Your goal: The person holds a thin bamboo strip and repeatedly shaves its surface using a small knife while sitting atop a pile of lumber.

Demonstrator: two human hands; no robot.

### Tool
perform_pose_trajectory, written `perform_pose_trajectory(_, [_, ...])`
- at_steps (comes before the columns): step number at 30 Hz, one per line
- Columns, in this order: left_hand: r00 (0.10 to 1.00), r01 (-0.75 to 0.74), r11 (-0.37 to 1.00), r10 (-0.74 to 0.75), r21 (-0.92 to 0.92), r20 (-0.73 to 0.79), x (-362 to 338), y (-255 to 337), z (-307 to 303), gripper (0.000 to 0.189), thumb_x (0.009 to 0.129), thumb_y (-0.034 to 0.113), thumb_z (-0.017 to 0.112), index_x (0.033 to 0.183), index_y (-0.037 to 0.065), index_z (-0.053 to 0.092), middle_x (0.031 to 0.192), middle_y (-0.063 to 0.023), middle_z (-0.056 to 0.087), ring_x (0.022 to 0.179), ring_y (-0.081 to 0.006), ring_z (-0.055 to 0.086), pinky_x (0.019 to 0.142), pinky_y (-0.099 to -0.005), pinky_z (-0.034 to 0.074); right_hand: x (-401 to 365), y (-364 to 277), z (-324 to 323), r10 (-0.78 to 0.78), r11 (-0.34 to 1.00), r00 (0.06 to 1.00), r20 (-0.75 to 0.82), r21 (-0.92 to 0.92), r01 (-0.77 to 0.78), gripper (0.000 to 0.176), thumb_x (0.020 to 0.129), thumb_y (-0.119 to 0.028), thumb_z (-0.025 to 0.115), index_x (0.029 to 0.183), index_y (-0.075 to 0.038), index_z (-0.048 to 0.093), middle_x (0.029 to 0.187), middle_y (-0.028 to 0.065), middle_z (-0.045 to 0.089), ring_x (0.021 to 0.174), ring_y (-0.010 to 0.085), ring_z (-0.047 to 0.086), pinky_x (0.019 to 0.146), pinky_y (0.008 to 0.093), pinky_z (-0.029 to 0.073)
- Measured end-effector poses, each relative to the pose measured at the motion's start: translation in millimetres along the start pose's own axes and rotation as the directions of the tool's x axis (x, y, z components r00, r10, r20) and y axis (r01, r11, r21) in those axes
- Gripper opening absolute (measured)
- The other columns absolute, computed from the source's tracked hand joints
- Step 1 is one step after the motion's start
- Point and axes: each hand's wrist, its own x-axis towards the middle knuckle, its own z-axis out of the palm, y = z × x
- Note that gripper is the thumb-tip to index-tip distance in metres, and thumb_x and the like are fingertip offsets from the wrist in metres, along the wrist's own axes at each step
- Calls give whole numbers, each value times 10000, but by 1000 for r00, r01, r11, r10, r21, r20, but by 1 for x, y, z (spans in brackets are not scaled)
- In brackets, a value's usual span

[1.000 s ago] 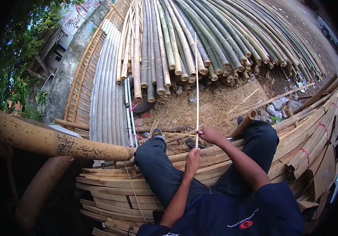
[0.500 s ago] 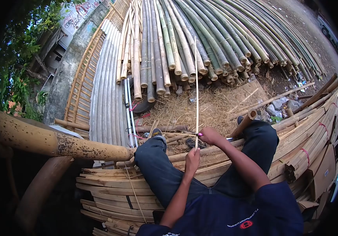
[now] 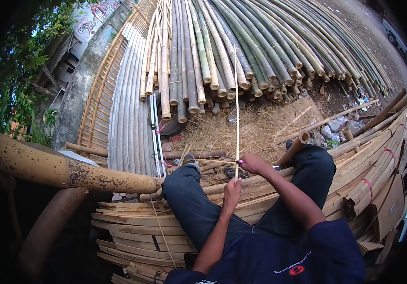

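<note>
A long pale bamboo strip stands up in front of me, its far part lying across the view of the stacked poles. Near its lower end, my left hand is closed around it. My right hand is closed on a small tool with a pink handle, just to the right of the strip and slightly beyond my left hand. The tool's dark tip meets the strip. A thin pale sliver runs leftward from that spot.
Bamboo poles are stacked ahead. Split bamboo slats lie beneath my legs. A thick spotted bamboo pole juts in from the left, beside corrugated sheets. A cut bamboo tube rises by my right knee.
</note>
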Motion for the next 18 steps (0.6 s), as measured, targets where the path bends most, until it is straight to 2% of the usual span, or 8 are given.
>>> perform_pose_trajectory(2, [998,50,997,-48,-51,26,-3,9,-1,276,952,246,486,739,79,435,509,53,336,388,-43,337,342,-236,245,0,0,-1,7,1000,1000,-2,-1,-7,261,746,-238,557,731,7,647,749,253,618,743,411,616,704,479,495])
perform_pose_trajectory(5, [1000,14,999,-14,-46,16,0,0,1,269,953,243,487,744,82,435,511,54,332,387,-42,330,340,-236,240,0,0,0,10,1000,1000,0,2,-10,263,745,-234,555,735,11,646,753,257,617,749,413,615,713,476,494])
perform_pose_trajectory(18, [999,38,997,-38,-62,11,2,-7,1,267,949,246,492,749,77,439,504,53,331,380,-44,336,336,-233,242,-1,-5,-6,0,1000,1000,15,13,0,248,737,-222,557,733,11,641,759,253,619,759,411,613,723,478,490])
